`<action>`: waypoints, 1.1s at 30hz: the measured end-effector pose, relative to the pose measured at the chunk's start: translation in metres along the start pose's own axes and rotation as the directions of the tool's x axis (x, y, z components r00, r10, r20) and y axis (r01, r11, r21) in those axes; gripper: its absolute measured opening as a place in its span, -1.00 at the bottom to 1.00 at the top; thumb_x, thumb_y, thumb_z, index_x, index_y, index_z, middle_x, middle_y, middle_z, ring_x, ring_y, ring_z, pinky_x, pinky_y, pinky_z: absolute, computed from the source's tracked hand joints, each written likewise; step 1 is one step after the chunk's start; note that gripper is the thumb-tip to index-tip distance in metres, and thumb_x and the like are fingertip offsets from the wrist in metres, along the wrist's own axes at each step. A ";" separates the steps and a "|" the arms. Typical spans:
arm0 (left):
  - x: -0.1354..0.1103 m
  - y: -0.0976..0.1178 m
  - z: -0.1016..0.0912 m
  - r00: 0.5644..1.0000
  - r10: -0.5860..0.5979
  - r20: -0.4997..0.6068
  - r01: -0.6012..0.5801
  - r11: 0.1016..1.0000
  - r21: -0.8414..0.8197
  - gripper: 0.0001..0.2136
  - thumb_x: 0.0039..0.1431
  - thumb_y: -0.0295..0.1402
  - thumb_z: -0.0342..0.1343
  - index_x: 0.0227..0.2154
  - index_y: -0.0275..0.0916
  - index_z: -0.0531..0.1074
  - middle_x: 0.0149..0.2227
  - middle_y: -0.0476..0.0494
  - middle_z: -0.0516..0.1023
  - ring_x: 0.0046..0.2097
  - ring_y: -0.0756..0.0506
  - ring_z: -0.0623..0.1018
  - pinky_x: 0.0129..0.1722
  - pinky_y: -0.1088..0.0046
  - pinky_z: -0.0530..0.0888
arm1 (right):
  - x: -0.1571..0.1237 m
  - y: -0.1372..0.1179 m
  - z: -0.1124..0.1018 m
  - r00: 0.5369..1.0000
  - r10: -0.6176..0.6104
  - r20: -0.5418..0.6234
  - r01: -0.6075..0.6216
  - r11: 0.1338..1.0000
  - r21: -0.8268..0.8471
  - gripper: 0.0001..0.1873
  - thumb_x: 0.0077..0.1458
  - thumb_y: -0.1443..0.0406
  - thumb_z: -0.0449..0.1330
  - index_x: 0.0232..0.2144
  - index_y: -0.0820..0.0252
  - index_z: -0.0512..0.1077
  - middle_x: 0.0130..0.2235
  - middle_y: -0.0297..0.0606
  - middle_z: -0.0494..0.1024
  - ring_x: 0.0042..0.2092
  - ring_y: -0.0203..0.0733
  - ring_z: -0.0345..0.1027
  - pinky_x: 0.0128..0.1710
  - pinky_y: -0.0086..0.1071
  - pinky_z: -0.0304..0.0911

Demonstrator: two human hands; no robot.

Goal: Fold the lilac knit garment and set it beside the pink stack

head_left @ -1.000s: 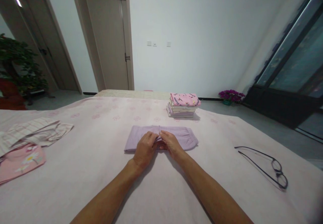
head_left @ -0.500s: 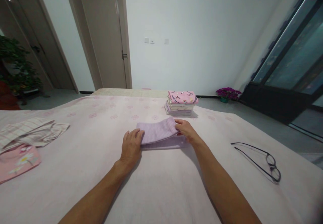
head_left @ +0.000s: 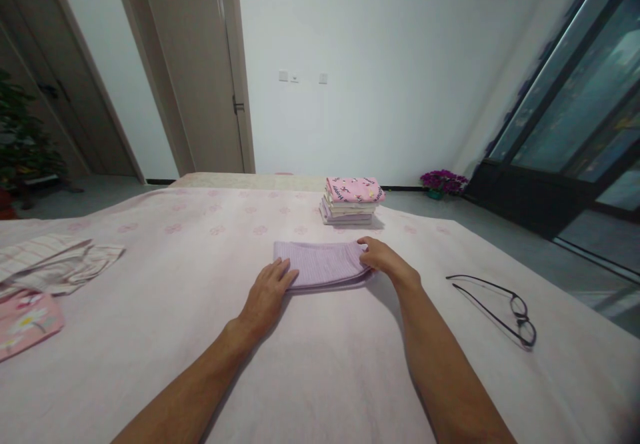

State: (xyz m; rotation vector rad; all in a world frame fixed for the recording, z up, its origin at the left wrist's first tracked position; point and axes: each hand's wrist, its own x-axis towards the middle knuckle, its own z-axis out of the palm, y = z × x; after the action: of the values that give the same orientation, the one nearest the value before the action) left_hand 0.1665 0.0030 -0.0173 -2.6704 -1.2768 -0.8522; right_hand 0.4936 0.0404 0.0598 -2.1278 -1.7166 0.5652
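Observation:
A folded lilac ribbed garment (head_left: 320, 265) lies on the pale pink bedspread (head_left: 320, 364) in front of me. My left hand (head_left: 268, 292) rests flat on its near left corner, fingers stretched out. My right hand (head_left: 383, 257) is at the garment's right edge, fingers curled round the fold. Behind the garment stands a stack of folded clothes (head_left: 350, 200) with a pink printed piece on top.
A pair of dark-rimmed glasses (head_left: 500, 301) lies on the bed to the right. Unfolded striped cloth (head_left: 55, 264) and a pink flowered piece (head_left: 25, 321) lie at the left edge. A door, a plant and potted purple flowers (head_left: 443, 182) stand beyond the bed.
The garment, spread long with both hands at its middle, has been folded over in half. The raised top layer is now pressed flat, and my hands have moved to its two ends.

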 end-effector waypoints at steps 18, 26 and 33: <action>0.002 0.007 -0.011 0.994 0.088 0.059 -0.072 0.970 -0.232 -0.60 0.10 -0.54 0.12 0.00 -0.10 0.56 0.08 -0.16 0.58 0.17 -0.20 0.49 0.27 0.03 0.31 | -0.009 -0.001 0.002 0.998 -0.039 -0.053 0.013 0.903 -0.429 -0.45 -0.07 0.43 0.15 0.05 0.19 0.43 -0.07 0.05 0.56 -0.09 0.12 0.50 -0.17 -0.16 0.31; 0.010 -0.002 -0.004 0.925 -0.375 -0.067 0.324 0.867 -0.378 -0.71 0.29 -0.34 -0.02 -0.02 -0.23 0.51 0.04 -0.25 0.55 0.10 -0.16 0.51 0.17 0.18 0.39 | 0.011 0.029 0.002 0.995 -0.049 -0.091 0.033 0.985 -0.169 -0.25 0.03 0.23 0.23 0.26 0.35 0.25 0.16 0.15 0.41 0.15 0.08 0.35 0.09 -0.19 0.25; 0.032 -0.028 0.009 0.778 -0.610 0.149 0.607 0.669 -0.429 -0.48 0.27 -0.24 0.05 0.22 -0.41 0.27 0.02 -0.49 0.55 -0.05 -0.23 0.60 -0.07 0.25 0.47 | 0.022 0.043 0.012 0.985 0.008 -0.172 0.011 0.994 0.111 -0.42 -0.11 0.10 0.40 -0.08 0.34 0.50 -0.15 0.07 0.58 -0.04 0.15 0.46 -0.10 -0.14 0.32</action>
State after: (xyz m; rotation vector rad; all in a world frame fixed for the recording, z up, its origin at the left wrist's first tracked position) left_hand 0.1663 0.0465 -0.0134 -2.5171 -2.2979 -1.3835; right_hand 0.5274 0.0538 0.0258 -2.0336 -1.5558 0.4512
